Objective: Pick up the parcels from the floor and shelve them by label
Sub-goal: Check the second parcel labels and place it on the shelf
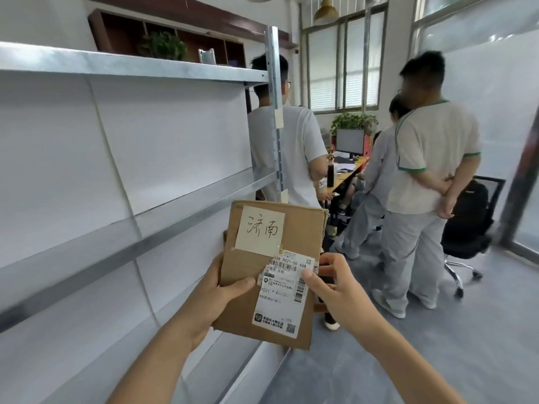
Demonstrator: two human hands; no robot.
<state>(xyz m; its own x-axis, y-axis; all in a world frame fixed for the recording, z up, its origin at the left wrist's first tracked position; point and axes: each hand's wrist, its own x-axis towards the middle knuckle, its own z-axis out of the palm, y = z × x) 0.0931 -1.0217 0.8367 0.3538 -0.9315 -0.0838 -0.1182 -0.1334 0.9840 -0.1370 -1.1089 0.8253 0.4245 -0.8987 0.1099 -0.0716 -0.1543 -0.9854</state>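
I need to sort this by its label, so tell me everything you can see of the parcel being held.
The parcel is a flat brown cardboard mailer with worn, creased edges, held upright and slightly tilted in front of the metal shelves. A cream note with handwritten characters 济南 is taped near its top. Below it sits a white shipping label with barcodes and a QR code. The left hand grips its left edge, thumb on the front; the right hand pinches its right edge, thumb on the label.

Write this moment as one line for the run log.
parcel: held in both hands | left hand: left edge | right hand: right edge | shelf: beside, left
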